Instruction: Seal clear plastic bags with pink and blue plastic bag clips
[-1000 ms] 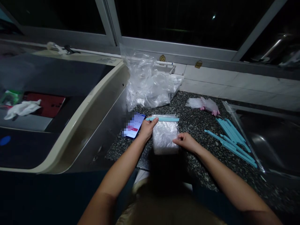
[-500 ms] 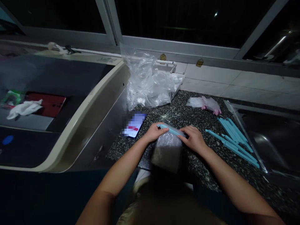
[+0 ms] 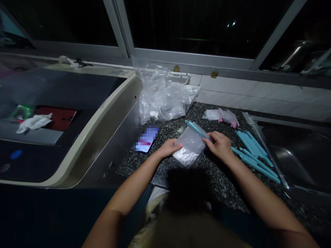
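A clear plastic bag (image 3: pixel 190 148) is held tilted above the dark speckled counter, with a light-blue bag sealing clip (image 3: pixel 196 128) along its upper right edge. My left hand (image 3: pixel 170 147) pinches the bag's left side, thumb on top. At the clip's lower right end, my right hand (image 3: pixel 219 144) is closed on the clip and the bag edge beneath it. Several more blue sealing clips (image 3: pixel 254 146) lie in a loose pile to the right of my right hand. Whatever the bag contains cannot be made out.
A phone (image 3: pixel 147 138) with a lit screen lies left of my hands. Crumpled clear plastic (image 3: pixel 165 100) stands behind it, near the window. Small bags with pink edges (image 3: pixel 222 116) lie at the back. A sink (image 3: pixel 302 148) is at right, a washing machine (image 3: pixel 103 113) at left.
The bag has turned from hanging down toward me to lying diagonally. My left hand has moved off the clip to the bag's side; the clip's far end now points up and left.
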A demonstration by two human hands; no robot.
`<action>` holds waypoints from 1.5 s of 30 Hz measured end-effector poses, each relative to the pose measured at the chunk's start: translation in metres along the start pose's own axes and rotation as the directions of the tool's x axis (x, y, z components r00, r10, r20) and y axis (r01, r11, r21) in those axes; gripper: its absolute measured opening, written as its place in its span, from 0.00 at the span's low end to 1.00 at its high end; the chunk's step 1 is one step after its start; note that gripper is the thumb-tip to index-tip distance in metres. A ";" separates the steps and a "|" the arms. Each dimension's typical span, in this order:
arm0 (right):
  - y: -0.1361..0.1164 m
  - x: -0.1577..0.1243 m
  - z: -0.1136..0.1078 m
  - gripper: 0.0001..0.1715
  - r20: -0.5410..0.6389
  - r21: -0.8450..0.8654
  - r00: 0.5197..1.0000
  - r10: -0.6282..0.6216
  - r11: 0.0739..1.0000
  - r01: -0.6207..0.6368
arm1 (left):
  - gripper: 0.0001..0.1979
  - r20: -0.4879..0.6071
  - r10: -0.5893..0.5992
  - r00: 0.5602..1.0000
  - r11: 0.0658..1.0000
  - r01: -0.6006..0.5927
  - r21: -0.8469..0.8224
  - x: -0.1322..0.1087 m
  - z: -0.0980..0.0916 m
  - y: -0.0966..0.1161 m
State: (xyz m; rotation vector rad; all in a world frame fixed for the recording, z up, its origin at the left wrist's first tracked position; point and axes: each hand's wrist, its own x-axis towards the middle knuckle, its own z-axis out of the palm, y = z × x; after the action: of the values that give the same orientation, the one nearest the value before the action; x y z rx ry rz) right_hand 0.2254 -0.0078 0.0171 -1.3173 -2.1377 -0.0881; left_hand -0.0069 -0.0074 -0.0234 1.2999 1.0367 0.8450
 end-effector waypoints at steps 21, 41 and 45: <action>0.157 0.062 -0.033 0.20 -0.116 0.124 0.796 0.594 0.804 -0.582 | 0.08 -0.328 0.194 0.924 0.980 -0.171 0.100 0.171 0.088 0.052; 0.204 0.082 0.016 0.24 0.150 -0.311 0.698 0.700 0.704 -0.639 | 0.19 -0.192 0.253 0.948 0.520 0.034 0.854 0.263 0.110 0.021; 0.198 0.082 0.017 0.25 0.150 -0.384 0.679 0.718 0.676 -0.630 | 0.19 -0.147 0.268 0.952 0.395 0.031 0.918 0.263 0.111 0.020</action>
State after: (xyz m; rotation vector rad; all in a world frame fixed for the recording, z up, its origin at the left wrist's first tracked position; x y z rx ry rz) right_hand 0.3557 0.1617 -0.0036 -2.3796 -1.7317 0.1030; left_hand 0.1866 0.2020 -0.0392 2.2732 1.7971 0.5207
